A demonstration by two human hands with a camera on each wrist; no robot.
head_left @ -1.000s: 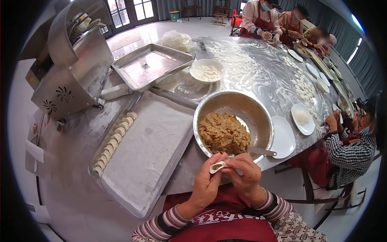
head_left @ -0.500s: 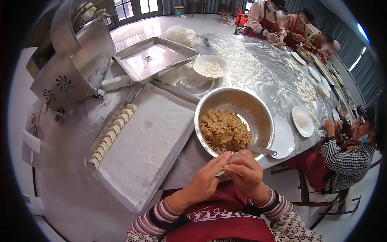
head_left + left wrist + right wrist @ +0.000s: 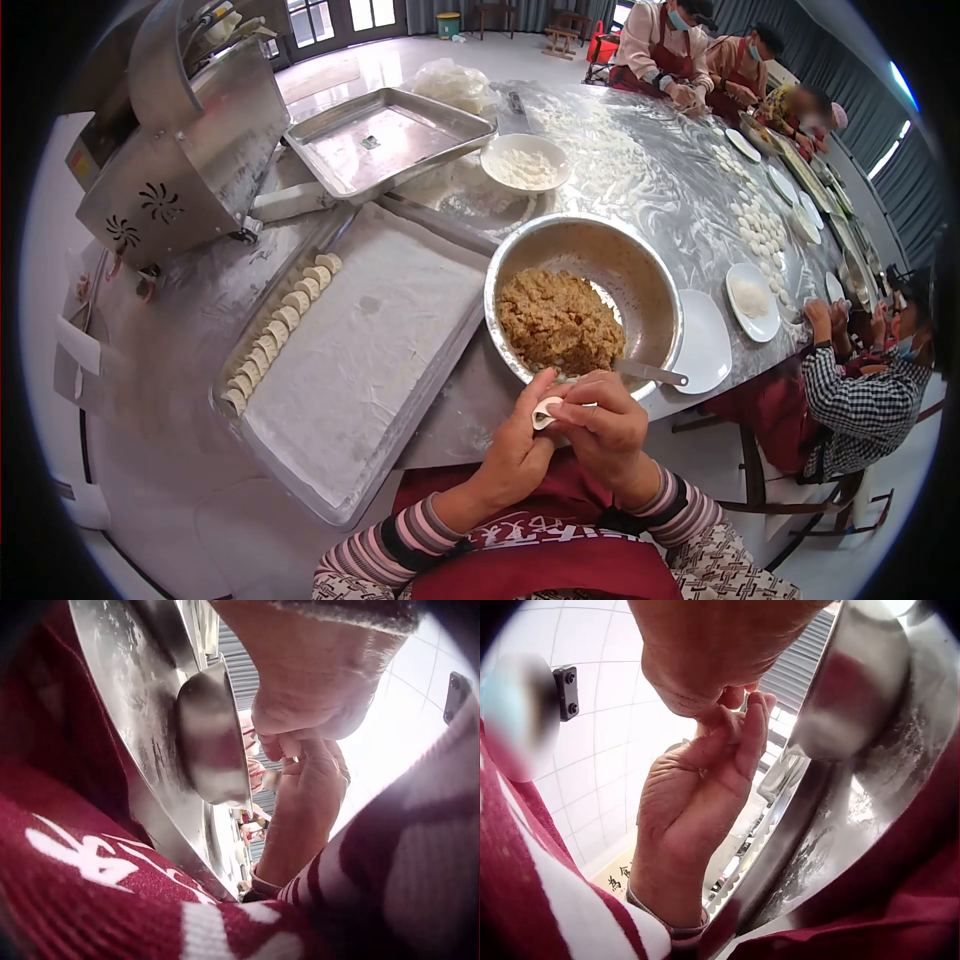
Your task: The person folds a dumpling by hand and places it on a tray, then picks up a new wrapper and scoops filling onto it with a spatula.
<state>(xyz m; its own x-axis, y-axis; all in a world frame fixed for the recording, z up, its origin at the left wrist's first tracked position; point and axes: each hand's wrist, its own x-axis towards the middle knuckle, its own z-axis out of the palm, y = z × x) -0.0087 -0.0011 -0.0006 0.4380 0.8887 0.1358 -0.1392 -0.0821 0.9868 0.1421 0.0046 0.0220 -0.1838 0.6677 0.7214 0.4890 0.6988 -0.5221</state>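
Observation:
Between my two hands, just in front of the steel bowl (image 3: 650,270), is a small white dumpling (image 3: 545,412), its wrapper partly folded. My left hand (image 3: 515,450) pinches it from the left between thumb and fingers. On the other side my right hand (image 3: 607,425) has its fingertips curled on the wrapper's edge. Brown minced filling (image 3: 560,320) fills part of the bowl, and a metal handle (image 3: 650,372) sticks out over the rim. In the left wrist view the hands hide most of the dumpling.
Left of the bowl lies a lined tray (image 3: 360,370) with a row of finished dumplings (image 3: 267,345) along its side. A bare metal tray (image 3: 390,145), flour bowl (image 3: 525,165) and steel machine (image 3: 190,170) stand behind. White plates (image 3: 705,345) and other people (image 3: 865,390) are to the right.
My fingers have shifted along the wrapper. Its filling showed through the opening a second ago; the hands then covered it, and now a folded white side shows. The view has tilted slightly.

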